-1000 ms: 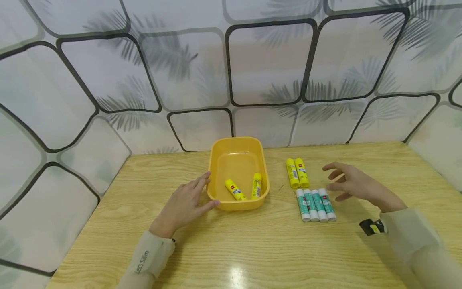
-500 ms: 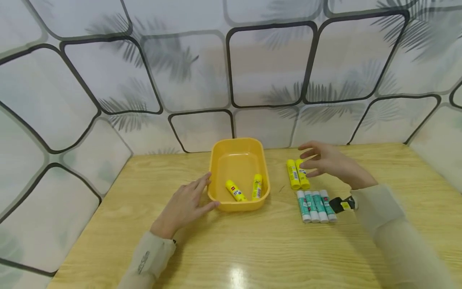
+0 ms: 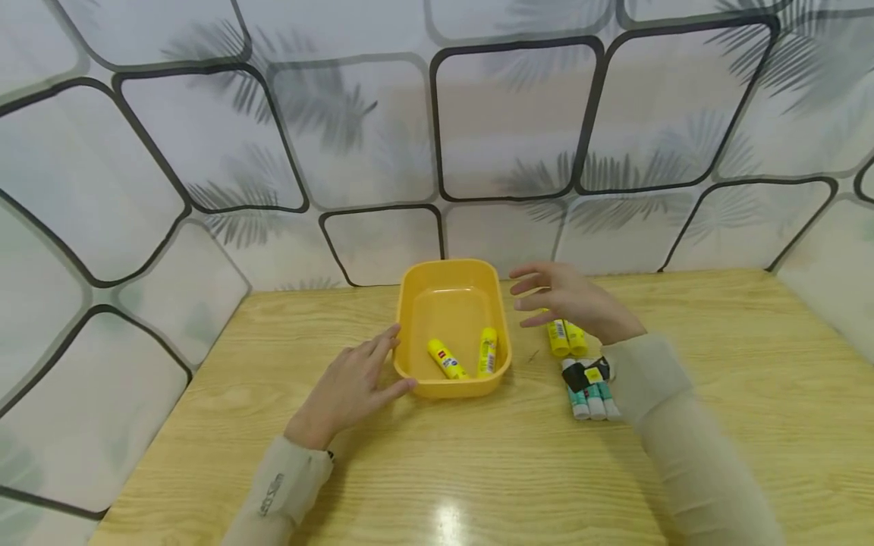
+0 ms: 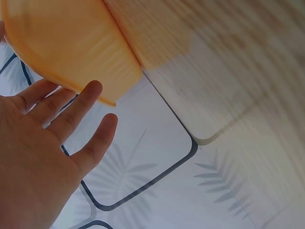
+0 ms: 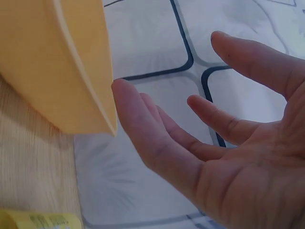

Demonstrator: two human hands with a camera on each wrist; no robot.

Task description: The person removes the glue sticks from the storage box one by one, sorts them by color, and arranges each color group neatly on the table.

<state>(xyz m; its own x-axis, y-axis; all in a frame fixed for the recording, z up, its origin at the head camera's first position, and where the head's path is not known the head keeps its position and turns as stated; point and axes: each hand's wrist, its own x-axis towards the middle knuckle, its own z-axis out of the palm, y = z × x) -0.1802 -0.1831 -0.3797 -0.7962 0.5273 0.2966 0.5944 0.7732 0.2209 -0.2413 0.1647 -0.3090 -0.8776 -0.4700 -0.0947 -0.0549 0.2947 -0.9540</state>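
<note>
A yellow-orange plastic basket (image 3: 451, 388) stands near the back of the table, with two yellow glue sticks (image 3: 447, 359) lying in its front half. My left hand (image 3: 348, 390) rests at its left side, fingertips and thumb at the rim; the left wrist view shows the fingers (image 4: 78, 107) extended along the basket's edge. Just off the basket's right side hovers my right hand (image 3: 567, 296), fingers spread and slightly bent, holding nothing. Below it, two more yellow glue sticks (image 3: 559, 341) lie side by side, their far ends hidden by the hand.
Several green-and-white glue sticks (image 3: 587, 402) lie in a row nearer the front, partly covered by the right wrist's black strap (image 3: 586, 374) and sleeve. A patterned cloth wall (image 3: 512, 121) rises behind the wooden table (image 3: 478, 470) and at both sides.
My right hand has moved left from beside the green glue sticks, over the yellow pair, to near the basket's right side. The left hand and basket have stayed put.
</note>
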